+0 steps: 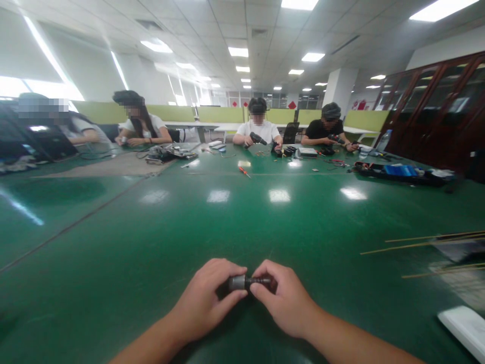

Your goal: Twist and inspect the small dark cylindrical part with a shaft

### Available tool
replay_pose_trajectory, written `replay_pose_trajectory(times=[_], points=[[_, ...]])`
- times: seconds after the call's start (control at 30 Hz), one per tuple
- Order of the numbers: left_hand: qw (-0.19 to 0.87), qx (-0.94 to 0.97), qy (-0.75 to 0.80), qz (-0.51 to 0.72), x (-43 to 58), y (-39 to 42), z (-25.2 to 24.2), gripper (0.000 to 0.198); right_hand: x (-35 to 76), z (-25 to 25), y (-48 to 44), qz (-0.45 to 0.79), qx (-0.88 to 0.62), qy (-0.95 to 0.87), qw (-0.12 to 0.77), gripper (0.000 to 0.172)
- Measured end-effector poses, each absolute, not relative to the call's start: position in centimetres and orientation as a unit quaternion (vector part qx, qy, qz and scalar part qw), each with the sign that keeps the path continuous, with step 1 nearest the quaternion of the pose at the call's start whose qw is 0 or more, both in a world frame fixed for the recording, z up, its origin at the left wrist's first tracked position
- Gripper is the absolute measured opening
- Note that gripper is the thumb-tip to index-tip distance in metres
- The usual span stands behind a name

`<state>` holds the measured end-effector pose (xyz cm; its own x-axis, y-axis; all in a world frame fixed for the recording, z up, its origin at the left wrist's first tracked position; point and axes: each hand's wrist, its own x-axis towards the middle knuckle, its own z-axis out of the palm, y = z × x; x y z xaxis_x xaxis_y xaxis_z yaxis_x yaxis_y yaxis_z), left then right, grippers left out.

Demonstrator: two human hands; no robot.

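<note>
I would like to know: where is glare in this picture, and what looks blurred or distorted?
Head view: the ceiling lights leave bright patches of glare on the green table; head view: the cabinet at right looks stretched and tilted, probably from a wide lens; head view: the small metal piece is soft, its fine detail unclear, with a dark shadow below it.

At six o'clock, left hand [210,297] and right hand [285,299] hold a part [239,282] over the surface [227,232]; a screwdriver [244,172] lies at twelve.
</note>
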<state>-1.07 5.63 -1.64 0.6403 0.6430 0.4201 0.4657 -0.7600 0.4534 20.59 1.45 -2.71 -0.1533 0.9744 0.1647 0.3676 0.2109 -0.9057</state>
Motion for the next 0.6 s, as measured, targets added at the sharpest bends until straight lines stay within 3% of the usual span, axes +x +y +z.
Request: replay_pose_trajectory(times=[0.6], points=[[0.150,0.892,0.305,0.298,-1.31,5.77,-1.83,0.029,20.59,-2.38,1.33,0.386,-0.513,-0.650,0.407,0.002]])
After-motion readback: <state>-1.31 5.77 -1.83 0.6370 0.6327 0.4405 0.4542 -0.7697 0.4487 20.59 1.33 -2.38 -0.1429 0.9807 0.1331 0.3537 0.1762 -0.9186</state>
